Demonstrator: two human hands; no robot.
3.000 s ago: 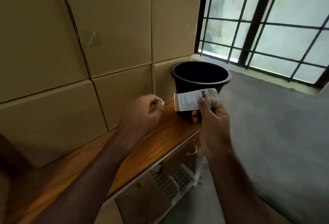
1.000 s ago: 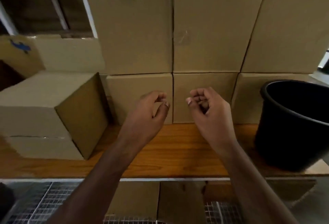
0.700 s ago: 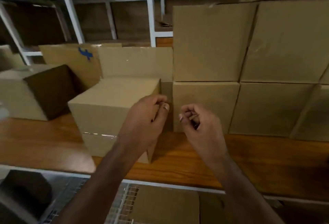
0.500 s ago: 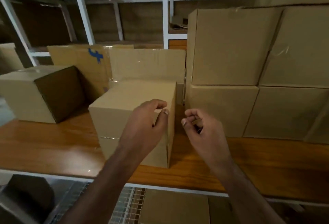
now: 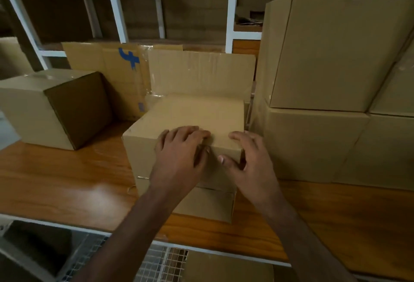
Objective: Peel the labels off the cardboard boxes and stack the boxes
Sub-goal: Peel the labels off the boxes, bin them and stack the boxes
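The box in hand [image 5: 190, 129] sits at the centre of the frame on the wooden bench [image 5: 67, 183], its near top edge running left to right just under both hands, so the grip meets it from the near side and from above. The left hand [image 5: 179, 160] lies with fingers spread over that near edge, fingertips on the top face and palm down the front face; the right hand [image 5: 248, 165] comes at the near right corner, fingers straight and splayed over the top, thumb on the front face. Neither is curled round anything or pinching (no label shows on the faces in view, though the hands hide part of the front). The box's long axis seems to run across the frame. The stacked boxes [image 5: 324, 80] rise just right of it, almost touching, so a lift would likely go up and rightward. Another box [image 5: 51, 106] stands apart at centre left.
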